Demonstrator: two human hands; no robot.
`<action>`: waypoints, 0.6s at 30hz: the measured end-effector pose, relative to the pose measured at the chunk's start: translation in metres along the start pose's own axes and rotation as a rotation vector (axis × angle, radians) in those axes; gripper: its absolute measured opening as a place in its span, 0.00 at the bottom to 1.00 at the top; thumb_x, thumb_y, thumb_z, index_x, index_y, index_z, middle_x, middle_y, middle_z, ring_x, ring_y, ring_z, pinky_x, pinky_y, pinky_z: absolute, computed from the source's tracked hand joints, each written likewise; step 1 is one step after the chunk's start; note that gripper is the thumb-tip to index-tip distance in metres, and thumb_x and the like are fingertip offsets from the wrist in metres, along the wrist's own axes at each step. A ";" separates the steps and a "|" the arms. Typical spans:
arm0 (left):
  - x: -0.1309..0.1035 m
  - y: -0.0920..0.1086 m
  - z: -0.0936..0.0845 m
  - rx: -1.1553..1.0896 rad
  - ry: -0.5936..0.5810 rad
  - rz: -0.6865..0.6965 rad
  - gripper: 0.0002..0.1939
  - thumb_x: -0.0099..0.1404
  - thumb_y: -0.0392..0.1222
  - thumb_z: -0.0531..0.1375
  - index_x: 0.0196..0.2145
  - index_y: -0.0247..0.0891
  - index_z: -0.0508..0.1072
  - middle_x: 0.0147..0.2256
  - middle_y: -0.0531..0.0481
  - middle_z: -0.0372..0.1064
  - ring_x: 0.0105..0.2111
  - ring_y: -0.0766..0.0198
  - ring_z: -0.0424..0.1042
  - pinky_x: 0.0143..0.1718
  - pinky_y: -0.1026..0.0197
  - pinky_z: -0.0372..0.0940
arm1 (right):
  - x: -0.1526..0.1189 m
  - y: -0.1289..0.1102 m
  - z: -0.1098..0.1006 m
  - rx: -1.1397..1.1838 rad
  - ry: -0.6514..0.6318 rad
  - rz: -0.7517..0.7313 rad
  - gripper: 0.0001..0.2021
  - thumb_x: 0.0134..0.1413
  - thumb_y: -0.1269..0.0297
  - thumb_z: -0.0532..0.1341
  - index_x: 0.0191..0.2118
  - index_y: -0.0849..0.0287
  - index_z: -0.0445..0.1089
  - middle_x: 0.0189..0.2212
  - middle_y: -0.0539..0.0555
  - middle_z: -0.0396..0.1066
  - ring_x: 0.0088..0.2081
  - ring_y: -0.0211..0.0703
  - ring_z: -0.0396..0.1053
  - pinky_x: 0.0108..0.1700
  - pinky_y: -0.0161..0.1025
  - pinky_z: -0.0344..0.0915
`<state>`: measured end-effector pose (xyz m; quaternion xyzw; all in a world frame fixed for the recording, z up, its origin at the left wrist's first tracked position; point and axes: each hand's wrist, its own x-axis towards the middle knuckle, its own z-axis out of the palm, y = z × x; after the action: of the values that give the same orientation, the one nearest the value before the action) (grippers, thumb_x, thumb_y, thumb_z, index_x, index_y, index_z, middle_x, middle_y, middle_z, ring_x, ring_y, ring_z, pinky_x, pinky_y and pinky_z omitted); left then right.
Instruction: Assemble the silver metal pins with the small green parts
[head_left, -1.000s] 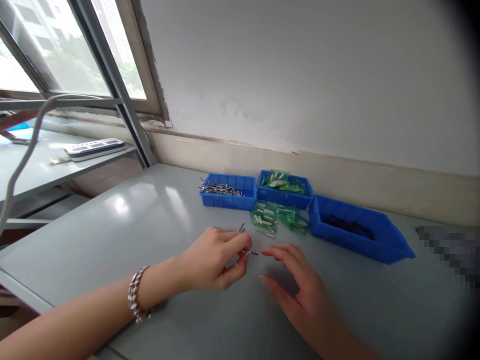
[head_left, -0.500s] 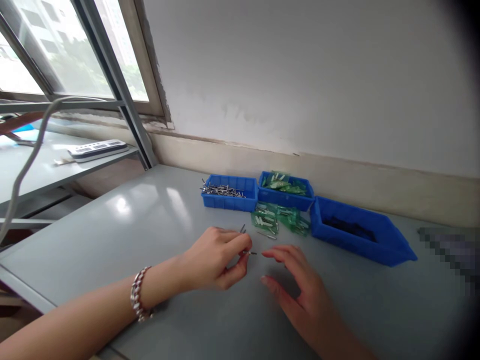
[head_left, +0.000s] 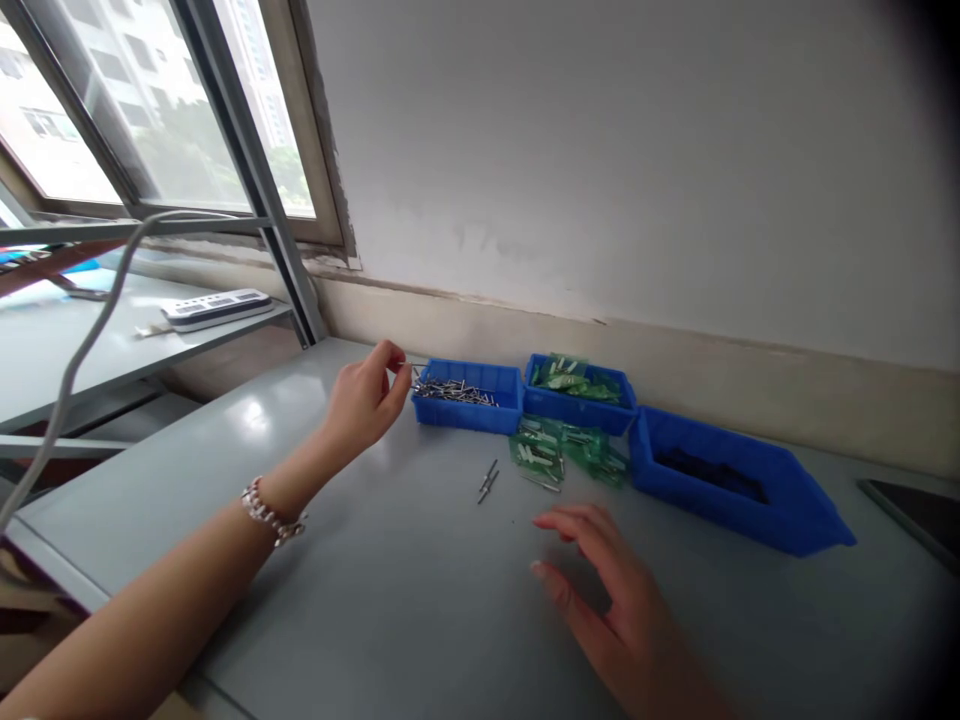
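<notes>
My left hand is at the left end of a blue bin heaped with thin metal pins. Its thumb and index finger pinch a thin metal pin that points toward the bin; the fingers hide part of it. Low over the grey table, my right hand is open, thumb and fingers apart, holding nothing. Ahead of it lie two loose metal pins side by side and another single pin. Green-tinted clear packets of similar pins rest behind these.
A second blue bin holds more green packets. To its right stands a longer blue bin with dark contents. A dark flat object lies far right. On the left are a metal frame, a cable and a power strip.
My left hand has moved from the middle of the table, away and left, to the pin bin. The two loose pins are now uncovered. My right hand stays open in nearly the same place.
</notes>
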<state>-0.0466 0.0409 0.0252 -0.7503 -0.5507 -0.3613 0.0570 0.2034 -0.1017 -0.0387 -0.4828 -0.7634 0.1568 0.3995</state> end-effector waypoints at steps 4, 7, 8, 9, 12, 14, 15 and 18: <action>0.007 -0.013 0.013 0.057 -0.071 -0.002 0.10 0.64 0.45 0.47 0.33 0.37 0.61 0.27 0.51 0.68 0.22 0.66 0.63 0.26 0.64 0.52 | 0.000 0.002 0.000 -0.002 -0.004 -0.013 0.11 0.59 0.67 0.55 0.47 0.49 0.60 0.41 0.50 0.64 0.43 0.41 0.64 0.43 0.36 0.65; 0.012 -0.013 0.017 0.097 -0.096 0.014 0.10 0.65 0.45 0.47 0.32 0.38 0.62 0.27 0.51 0.66 0.24 0.64 0.63 0.26 0.63 0.51 | -0.001 0.001 -0.001 -0.005 -0.004 -0.019 0.11 0.59 0.67 0.55 0.48 0.49 0.59 0.41 0.50 0.64 0.41 0.40 0.65 0.43 0.36 0.65; 0.013 -0.013 0.017 0.105 -0.096 0.017 0.10 0.65 0.45 0.47 0.32 0.38 0.62 0.27 0.50 0.66 0.25 0.64 0.63 0.26 0.63 0.51 | -0.002 0.001 -0.001 -0.005 -0.006 -0.019 0.11 0.59 0.67 0.55 0.47 0.49 0.59 0.41 0.50 0.64 0.41 0.40 0.65 0.43 0.35 0.65; 0.014 -0.012 0.018 0.111 -0.094 0.018 0.10 0.65 0.45 0.47 0.32 0.38 0.62 0.28 0.50 0.66 0.26 0.63 0.63 0.26 0.63 0.51 | -0.002 0.000 -0.002 -0.004 -0.009 -0.019 0.11 0.59 0.67 0.55 0.47 0.49 0.60 0.41 0.49 0.64 0.41 0.40 0.65 0.42 0.35 0.65; 0.017 -0.012 0.018 0.117 -0.094 0.015 0.10 0.65 0.45 0.46 0.32 0.38 0.62 0.29 0.49 0.66 0.27 0.62 0.64 0.27 0.63 0.51 | -0.001 -0.001 -0.002 0.010 -0.009 -0.021 0.10 0.60 0.68 0.54 0.47 0.49 0.60 0.40 0.49 0.64 0.40 0.39 0.66 0.41 0.34 0.66; 0.018 -0.013 0.019 0.112 -0.099 0.012 0.10 0.65 0.45 0.46 0.32 0.37 0.62 0.29 0.49 0.66 0.27 0.62 0.64 0.27 0.63 0.52 | 0.000 -0.002 -0.001 0.027 -0.003 -0.021 0.10 0.60 0.68 0.54 0.47 0.50 0.60 0.39 0.49 0.64 0.38 0.38 0.66 0.38 0.33 0.66; 0.018 -0.014 0.020 0.107 -0.103 0.011 0.11 0.65 0.45 0.46 0.32 0.37 0.62 0.29 0.49 0.66 0.27 0.62 0.63 0.28 0.63 0.53 | 0.000 -0.002 -0.001 0.036 0.002 -0.023 0.10 0.60 0.69 0.54 0.46 0.50 0.60 0.39 0.49 0.64 0.37 0.38 0.67 0.37 0.32 0.66; 0.019 -0.016 0.021 0.083 -0.116 0.009 0.11 0.66 0.45 0.46 0.32 0.37 0.62 0.30 0.49 0.66 0.27 0.63 0.63 0.29 0.63 0.54 | 0.001 -0.003 0.000 0.053 0.005 -0.025 0.10 0.59 0.69 0.54 0.46 0.51 0.61 0.38 0.49 0.64 0.36 0.38 0.67 0.36 0.32 0.66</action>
<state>-0.0481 0.0725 0.0161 -0.7693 -0.5645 -0.2937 0.0578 0.2015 -0.1024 -0.0359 -0.4629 -0.7639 0.1706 0.4160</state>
